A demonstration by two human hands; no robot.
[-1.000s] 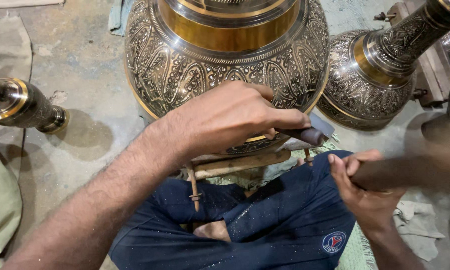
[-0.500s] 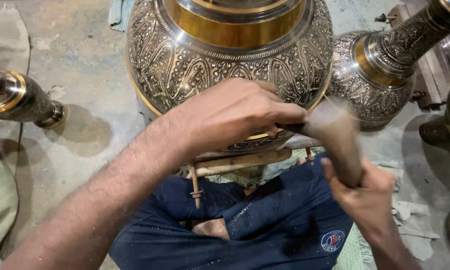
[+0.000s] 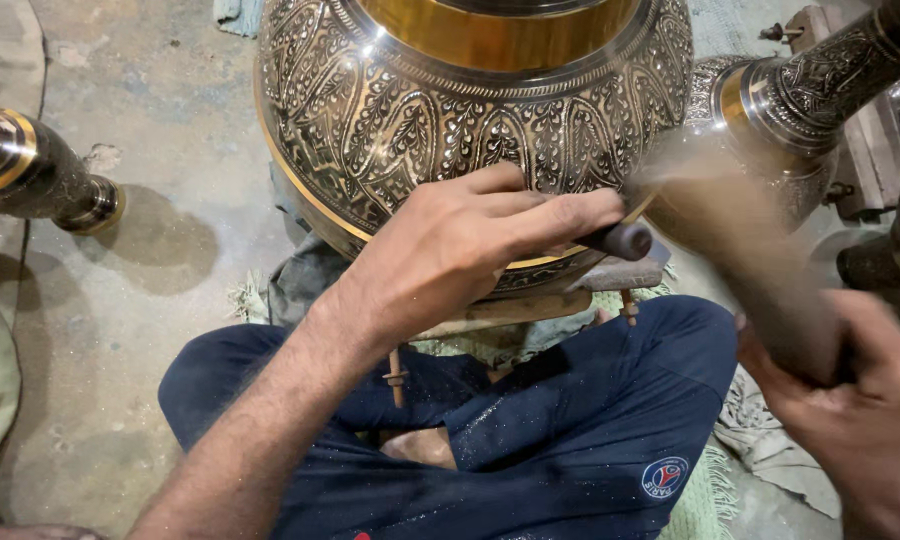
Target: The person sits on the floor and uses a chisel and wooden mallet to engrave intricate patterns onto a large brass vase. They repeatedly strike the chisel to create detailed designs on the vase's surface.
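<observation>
A large engraved metal vase with a gold band stands in front of my crossed legs. My left hand rests against its lower belly and grips a short dark chisel, whose blunt end points to the right. My right hand is closed around the handle of a wooden mallet, which is blurred by motion and angled up towards the chisel's end.
A second engraved vase lies at the right, a third one on the concrete floor at the left. The big vase sits on a wooden support over cloth. My legs in dark blue trousers fill the lower middle.
The mallet has swung: from held low and sideways at the right, up to upright, and now it is a blur close to the chisel's end. My left hand has stayed on the vase.
</observation>
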